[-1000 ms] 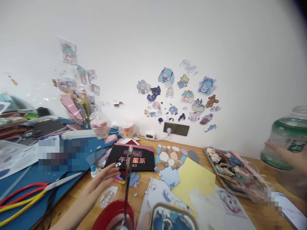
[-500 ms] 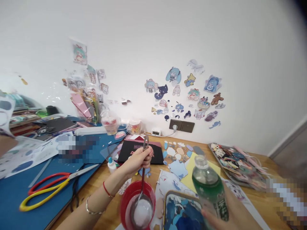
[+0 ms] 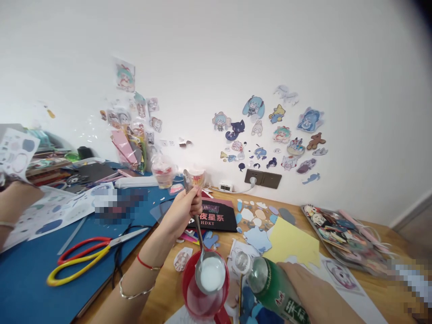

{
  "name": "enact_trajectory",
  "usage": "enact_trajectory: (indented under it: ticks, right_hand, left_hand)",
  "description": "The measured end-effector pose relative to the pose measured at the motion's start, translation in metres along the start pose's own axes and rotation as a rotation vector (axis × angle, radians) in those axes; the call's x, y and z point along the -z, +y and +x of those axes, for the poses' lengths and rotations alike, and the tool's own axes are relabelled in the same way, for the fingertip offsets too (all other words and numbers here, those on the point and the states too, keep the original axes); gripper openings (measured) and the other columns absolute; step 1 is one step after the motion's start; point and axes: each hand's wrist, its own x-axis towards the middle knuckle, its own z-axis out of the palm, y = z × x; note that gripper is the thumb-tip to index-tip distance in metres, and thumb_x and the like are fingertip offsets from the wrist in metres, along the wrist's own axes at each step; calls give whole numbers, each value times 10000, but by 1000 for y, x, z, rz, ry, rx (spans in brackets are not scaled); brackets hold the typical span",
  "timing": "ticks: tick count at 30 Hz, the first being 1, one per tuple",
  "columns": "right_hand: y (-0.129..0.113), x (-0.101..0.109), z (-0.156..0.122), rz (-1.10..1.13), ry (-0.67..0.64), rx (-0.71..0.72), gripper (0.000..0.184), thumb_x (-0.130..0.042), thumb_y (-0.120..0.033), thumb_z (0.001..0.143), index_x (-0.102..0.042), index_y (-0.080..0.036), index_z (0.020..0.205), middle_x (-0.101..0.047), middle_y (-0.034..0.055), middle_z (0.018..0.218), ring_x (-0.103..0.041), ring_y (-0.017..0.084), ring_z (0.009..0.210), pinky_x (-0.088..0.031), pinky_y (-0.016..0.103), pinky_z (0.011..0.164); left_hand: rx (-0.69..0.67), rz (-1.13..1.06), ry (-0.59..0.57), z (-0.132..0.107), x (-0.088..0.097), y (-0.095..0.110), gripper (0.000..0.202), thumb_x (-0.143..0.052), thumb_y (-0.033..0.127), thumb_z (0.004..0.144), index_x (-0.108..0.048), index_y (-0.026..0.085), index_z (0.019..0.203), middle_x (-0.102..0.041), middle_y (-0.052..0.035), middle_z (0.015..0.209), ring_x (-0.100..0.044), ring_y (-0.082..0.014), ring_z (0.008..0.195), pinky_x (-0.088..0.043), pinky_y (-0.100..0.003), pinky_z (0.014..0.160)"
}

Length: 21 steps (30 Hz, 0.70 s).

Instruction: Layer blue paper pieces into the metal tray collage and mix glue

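Note:
My left hand (image 3: 182, 211) is closed round the handle of a metal ladle (image 3: 209, 274). The ladle's bowl holds white liquid and hangs just over a red bowl (image 3: 191, 288) at the table's front edge. My right hand (image 3: 317, 294) grips a green plastic bottle (image 3: 270, 283), uncapped and tipped to the left. Its open neck points at the ladle and sits close beside it. Under the bottle lies a framed tray of blue paper pieces, mostly hidden.
Red and yellow scissors (image 3: 84, 256) lie on a blue mat (image 3: 30, 279) at left. Paper cut-outs, a yellow sheet (image 3: 293, 240) and a black card (image 3: 216, 216) cover the wooden table. A sticker tray (image 3: 340, 229) sits right. Another person's arm (image 3: 13, 202) shows at far left.
My left hand took hold of the ladle and lifted it out of the red bowl. My right hand brought the bottle in from the right and tipped it toward the ladle.

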Motion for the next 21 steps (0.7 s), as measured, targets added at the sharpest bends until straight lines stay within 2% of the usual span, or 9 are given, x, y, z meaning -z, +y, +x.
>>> enact_trajectory:
  ticks: [6, 13, 21]
  right_hand:
    - [1, -5, 3, -129, -194, 82, 424, -630, -338, 586, -609, -343, 1009, -603, 106, 1070, -538, 341, 999, -417, 470, 849]
    - [-16, -7, 10, -252, -330, 156, 418, -530, -265, 633, -553, -242, 1050, -604, 88, 999, -557, 289, 904, -424, 405, 773]
    - [-23, -10, 14, -326, -404, 216, 388, -499, -283, 674, -530, -237, 1058, -595, 86, 988, -555, 276, 875, -421, 394, 752]
  left_hand:
    - [-5, -11, 19, -2, 5, 9, 261, -437, 280, 872, -363, 163, 651, -137, 95, 531, -119, -37, 416, -175, -143, 398]
    - [22, -58, -46, -3, 9, 11, 248, -400, 263, 892, -383, 159, 668, -143, 87, 542, -122, -45, 432, -185, -156, 405]
    - [35, -69, -37, -4, 9, 12, 270, -355, 245, 911, -371, 159, 655, -118, 84, 547, -94, -54, 445, -170, -164, 408]
